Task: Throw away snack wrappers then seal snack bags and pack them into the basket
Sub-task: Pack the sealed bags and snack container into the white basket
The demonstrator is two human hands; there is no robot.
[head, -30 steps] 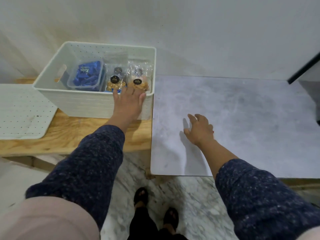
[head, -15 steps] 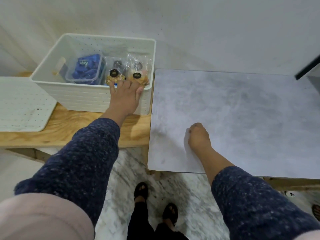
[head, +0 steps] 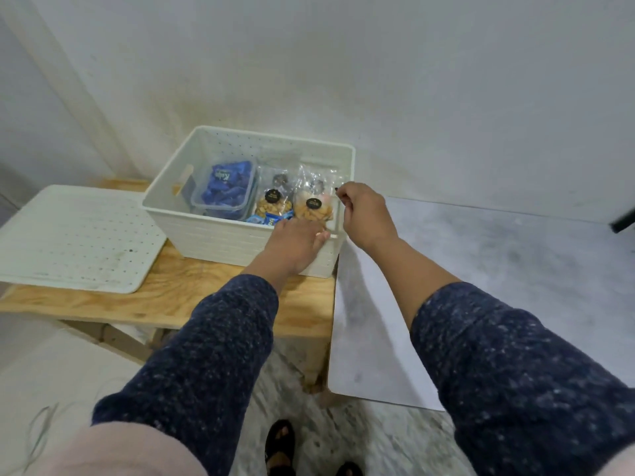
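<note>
The left hand [head: 295,242] rests flat on the basket [head: 240,242] rim, the right hand [head: 364,214] seems to pinch a clear snack bag [head: 314,197] inside, so she should tuck it down gently beside the others.

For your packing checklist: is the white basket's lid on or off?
Off. The basket stands open-topped with snack bags visible inside; the lid lies flat on the wooden table beside it.

light: dim, soft, even | shadows: faint | blur: floor streaked | edges: wide-angle bowing
</note>
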